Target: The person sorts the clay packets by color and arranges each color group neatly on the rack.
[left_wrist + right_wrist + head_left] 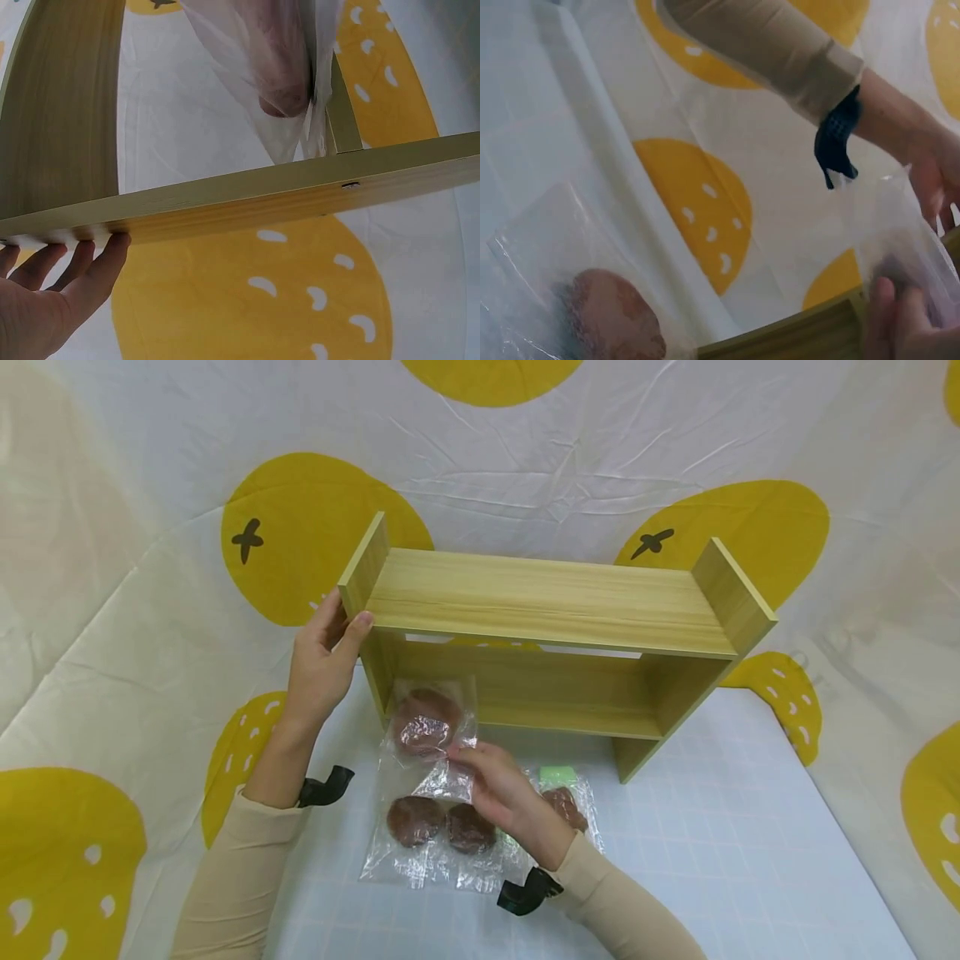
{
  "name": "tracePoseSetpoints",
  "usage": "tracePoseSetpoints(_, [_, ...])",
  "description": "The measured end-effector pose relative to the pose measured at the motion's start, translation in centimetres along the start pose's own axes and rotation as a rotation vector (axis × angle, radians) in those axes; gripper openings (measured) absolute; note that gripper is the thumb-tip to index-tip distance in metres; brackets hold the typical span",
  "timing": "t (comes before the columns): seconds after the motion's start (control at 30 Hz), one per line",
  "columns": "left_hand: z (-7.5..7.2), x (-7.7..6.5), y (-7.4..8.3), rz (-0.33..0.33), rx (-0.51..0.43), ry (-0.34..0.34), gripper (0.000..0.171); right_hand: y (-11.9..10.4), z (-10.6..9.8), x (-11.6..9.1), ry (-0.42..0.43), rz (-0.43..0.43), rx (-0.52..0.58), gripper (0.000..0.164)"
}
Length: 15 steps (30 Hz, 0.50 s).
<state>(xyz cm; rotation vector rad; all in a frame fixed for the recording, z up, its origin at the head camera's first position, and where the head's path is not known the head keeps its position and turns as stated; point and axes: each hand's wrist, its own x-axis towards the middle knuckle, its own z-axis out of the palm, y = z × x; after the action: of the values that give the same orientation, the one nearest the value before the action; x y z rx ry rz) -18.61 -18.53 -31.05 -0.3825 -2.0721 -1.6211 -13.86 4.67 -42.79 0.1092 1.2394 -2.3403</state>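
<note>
Patterned cloth [540,452] was hung behind desk [757,843]; shelf [547,602] was gripped at L end by L hand [322,662], prob. for steadiness; bagged disc [425,720] was pinched edgewise by R hand [504,789], before lower L bay.

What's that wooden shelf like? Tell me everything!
The shelf looks like pale, yellowish wood with streaky grain. Two side panels hold two long boards and rise above the top one; the back is partly open. It seems upright on the table, before a patterned cloth. The left-hand grip holds its left panel; whether the nearby bag touches it is unclear.
</note>
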Motion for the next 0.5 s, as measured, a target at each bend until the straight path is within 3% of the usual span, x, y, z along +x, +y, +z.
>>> tracePoseSetpoints(0.23, [-0.04,0.04,-0.19,0.006,-0.011,-0.004,0.048,0.21,-0.15,-0.74,-0.266,0.116,0.148,0.065])
tracePoseSetpoints(0.5, [0.00,0.07,-0.29,0.017,-0.007,0.002,0.047,0.11,-0.20,-0.70,-0.373,0.146,0.161,0.068])
